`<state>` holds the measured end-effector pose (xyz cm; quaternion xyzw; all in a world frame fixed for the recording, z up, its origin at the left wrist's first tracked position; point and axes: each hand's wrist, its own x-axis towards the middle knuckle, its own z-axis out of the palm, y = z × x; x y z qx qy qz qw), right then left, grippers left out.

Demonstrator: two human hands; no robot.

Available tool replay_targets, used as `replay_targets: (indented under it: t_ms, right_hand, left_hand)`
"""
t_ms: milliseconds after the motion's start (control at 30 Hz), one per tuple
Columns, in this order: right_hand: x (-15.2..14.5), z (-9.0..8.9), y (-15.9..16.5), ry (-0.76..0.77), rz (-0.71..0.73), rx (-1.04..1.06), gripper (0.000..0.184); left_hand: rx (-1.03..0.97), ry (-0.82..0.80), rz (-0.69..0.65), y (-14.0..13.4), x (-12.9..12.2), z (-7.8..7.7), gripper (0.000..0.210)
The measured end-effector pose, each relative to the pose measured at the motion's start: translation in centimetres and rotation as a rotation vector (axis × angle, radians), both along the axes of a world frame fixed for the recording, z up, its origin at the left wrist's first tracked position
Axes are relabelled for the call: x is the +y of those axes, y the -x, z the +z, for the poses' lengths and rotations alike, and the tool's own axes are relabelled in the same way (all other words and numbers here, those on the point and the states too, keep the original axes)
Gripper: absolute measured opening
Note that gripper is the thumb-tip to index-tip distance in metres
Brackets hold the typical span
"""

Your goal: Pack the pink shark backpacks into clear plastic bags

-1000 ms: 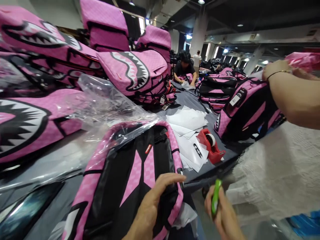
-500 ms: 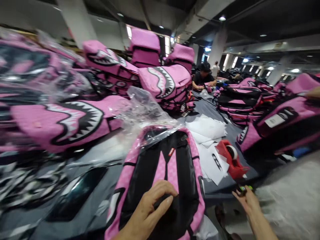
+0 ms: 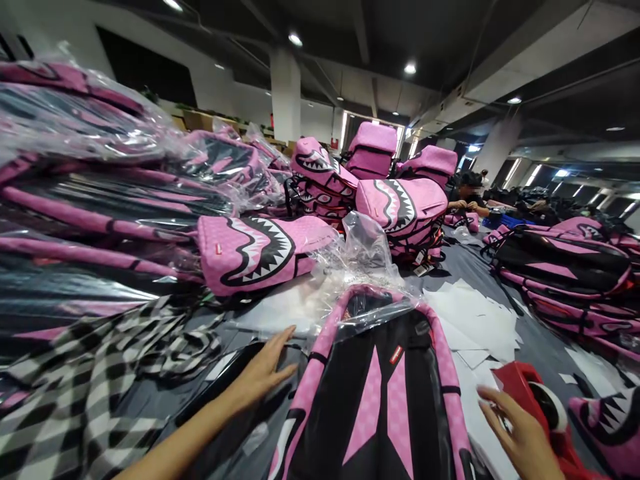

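In the middle lies a pink-and-black backpack [image 3: 335, 393], back panel up, with two pink strips and a small red label. A clear plastic bag [image 3: 367, 267] drapes over its top end. To the left, my left hand [image 3: 263, 373] reaches forward, fingers outstretched and holding nothing, over a dark glossy flat object [image 3: 215, 380]. My right hand [image 3: 523, 430] is at the backpack's right, above white paper sheets [image 3: 475, 320]. Its bent fingers are apart with no held thing visible, close to a red tape dispenser [image 3: 520, 377] partly behind it.
Plastic-wrapped backpacks [image 3: 115, 193] are piled on the left, above a black-and-white checked cloth [image 3: 90, 373]. Shark-mouth backpacks [image 3: 400, 207] stand at the back, and more backpacks [image 3: 565, 267] are stacked on the right. A person [image 3: 467, 193] sits at the far end.
My left hand has moved off the backpack to its left side. My right hand has come up from beside the table to the papers and dispenser. The view has swung left.
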<state>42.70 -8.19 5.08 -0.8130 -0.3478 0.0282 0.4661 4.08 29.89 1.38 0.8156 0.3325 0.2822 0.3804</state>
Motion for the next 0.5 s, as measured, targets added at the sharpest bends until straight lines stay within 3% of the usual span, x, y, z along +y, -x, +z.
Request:
replay_targets:
  t_ms: [100,233,333,433,500]
  right_hand:
    - [8.6,1.9,-2.6,-0.062,0.021,-0.055,0.052]
    - [16.6,1.2,-7.4,-0.215,0.074,0.092,0.062]
    - [20.1,-0.6,-8.6,-0.279,0.154,0.224,0.059]
    - [21.5,-2.4,-8.1,-0.285,0.171,0.28,0.052]
    - [21.4,-3.2,-7.6,-0.308,0.11,0.304,0.047]
  left_hand:
    - [-0.066,0.19,-0.042,-3.0,0.9,-1.0,0.075]
    - [-0.124,0.221,-0.191,-4.1,1.6,-1.2,0.069]
    - [-0.111,0.193,-0.306,-3.9,2.3,-1.5,0.074]
    - [-0.145,0.204,-0.218,-4.9,2.6,-2.0,0.076]
    - [-0.177,0.271,-0.151,-6.1,2.2,-2.2,0.069]
